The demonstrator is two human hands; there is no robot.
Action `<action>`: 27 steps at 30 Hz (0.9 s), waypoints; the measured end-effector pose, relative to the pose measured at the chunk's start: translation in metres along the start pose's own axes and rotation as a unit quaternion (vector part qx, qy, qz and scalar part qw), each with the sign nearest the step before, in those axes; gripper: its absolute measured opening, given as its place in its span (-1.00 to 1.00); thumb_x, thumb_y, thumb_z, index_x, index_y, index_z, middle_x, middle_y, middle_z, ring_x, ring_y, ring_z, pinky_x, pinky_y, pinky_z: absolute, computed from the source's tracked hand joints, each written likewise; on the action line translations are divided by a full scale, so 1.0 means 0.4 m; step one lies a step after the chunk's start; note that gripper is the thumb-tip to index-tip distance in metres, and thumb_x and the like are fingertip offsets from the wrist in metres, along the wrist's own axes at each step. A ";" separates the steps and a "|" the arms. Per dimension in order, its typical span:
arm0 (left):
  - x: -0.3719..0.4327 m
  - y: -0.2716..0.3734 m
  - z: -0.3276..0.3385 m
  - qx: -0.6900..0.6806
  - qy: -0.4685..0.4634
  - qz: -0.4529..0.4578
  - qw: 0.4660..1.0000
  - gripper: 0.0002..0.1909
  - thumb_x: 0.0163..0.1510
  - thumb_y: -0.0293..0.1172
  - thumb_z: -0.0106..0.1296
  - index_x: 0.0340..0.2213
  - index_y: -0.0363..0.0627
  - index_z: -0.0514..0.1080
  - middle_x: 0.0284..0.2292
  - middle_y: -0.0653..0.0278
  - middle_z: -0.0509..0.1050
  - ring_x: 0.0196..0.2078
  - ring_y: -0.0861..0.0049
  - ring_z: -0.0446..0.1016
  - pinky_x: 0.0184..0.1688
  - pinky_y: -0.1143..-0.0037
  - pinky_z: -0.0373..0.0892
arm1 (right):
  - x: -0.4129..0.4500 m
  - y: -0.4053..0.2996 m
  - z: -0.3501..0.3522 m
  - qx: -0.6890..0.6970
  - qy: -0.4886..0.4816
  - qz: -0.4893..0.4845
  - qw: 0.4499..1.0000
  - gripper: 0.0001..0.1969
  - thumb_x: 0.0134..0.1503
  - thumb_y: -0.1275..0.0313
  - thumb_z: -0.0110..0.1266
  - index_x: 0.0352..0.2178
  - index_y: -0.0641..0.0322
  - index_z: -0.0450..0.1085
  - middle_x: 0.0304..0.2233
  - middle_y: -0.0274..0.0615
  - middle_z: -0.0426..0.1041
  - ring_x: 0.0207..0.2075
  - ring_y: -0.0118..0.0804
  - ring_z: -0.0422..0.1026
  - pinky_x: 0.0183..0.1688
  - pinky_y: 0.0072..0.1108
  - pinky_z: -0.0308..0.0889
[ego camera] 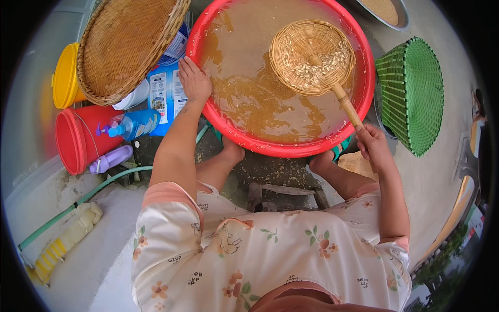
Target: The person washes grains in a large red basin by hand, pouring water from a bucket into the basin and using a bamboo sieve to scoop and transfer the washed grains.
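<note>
A wide red plastic tub (284, 153) full of cloudy brownish water stands before me, with grain lying under the water and loose husks along its rim. My left hand (195, 80) rests flat on the tub's left rim, fingers together, holding nothing. In my right hand (372, 143) is the bamboo handle of a round woven strainer (298, 43). The strainer is over the right part of the tub and carries pale husks or grains, mostly on its lower right side. Whether its underside touches the water, I cannot tell.
Left of the tub are a large woven bamboo tray (128, 43), a red bucket (70, 140), a yellow bucket (66, 78) and a blue bottle (140, 124). A green woven basket (425, 97) stands at right, a metal basin (403, 19) of grain beyond. A green hose (97, 189) crosses the lower left.
</note>
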State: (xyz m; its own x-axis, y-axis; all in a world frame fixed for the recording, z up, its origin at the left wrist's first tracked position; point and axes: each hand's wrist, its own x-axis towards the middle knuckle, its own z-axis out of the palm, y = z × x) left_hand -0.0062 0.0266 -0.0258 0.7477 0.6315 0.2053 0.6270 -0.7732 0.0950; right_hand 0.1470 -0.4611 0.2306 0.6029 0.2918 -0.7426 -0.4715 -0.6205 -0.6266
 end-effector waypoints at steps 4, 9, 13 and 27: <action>0.213 0.003 0.054 0.022 0.032 0.054 0.998 -0.07 0.24 0.16 -0.14 0.31 -0.40 -0.10 0.33 -0.14 -0.02 0.40 0.06 -0.07 0.39 0.10 -0.11 | 0.038 -0.030 -0.008 0.046 0.017 0.004 0.999 -0.72 0.33 0.27 0.01 -0.44 0.21 0.34 -0.71 -0.45 0.20 -0.77 -0.66 0.05 -0.74 -0.73 -0.07; 0.470 0.101 0.150 -0.013 0.064 0.080 0.995 -0.03 0.23 0.30 -0.24 0.32 -0.32 -0.08 0.34 -0.04 0.02 0.41 0.13 -0.07 0.38 0.09 -0.12 | 0.064 -0.027 -0.043 0.074 0.023 0.020 0.997 -0.71 0.33 0.25 0.03 -0.43 0.21 0.35 -0.73 -0.43 0.21 -0.78 -0.66 0.04 -0.75 -0.72 -0.09; 0.631 0.260 0.188 -0.048 0.081 0.129 0.987 -0.11 0.24 0.21 -0.20 0.29 -0.33 0.00 0.34 -0.09 -0.03 0.41 0.10 -0.08 0.38 0.10 -0.09 | 0.084 -0.027 -0.067 0.070 0.023 0.040 0.997 -0.69 0.34 0.24 0.01 -0.46 0.18 0.33 -0.74 -0.43 0.22 -0.79 -0.67 0.05 -0.76 -0.72 -0.09; 0.682 1.018 0.220 -0.208 -0.018 0.304 0.930 -0.10 0.24 0.18 -0.24 0.31 -0.35 -0.05 0.37 0.00 -0.07 0.45 0.20 -0.22 0.44 0.18 -0.32 | 0.064 -0.037 -0.166 0.137 0.096 0.030 0.985 -0.71 0.34 0.21 -0.01 -0.44 0.14 0.33 -0.75 -0.45 0.22 -0.79 -0.66 0.07 -0.72 -0.74 -0.06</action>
State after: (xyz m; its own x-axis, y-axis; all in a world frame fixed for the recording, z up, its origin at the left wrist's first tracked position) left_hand 0.4724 -0.1107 -0.0170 0.9480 0.0667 0.3113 -0.0462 -0.9387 0.3416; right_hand 0.2121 -0.4930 0.2367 0.6671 0.1016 -0.7380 -0.6498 -0.4051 -0.6432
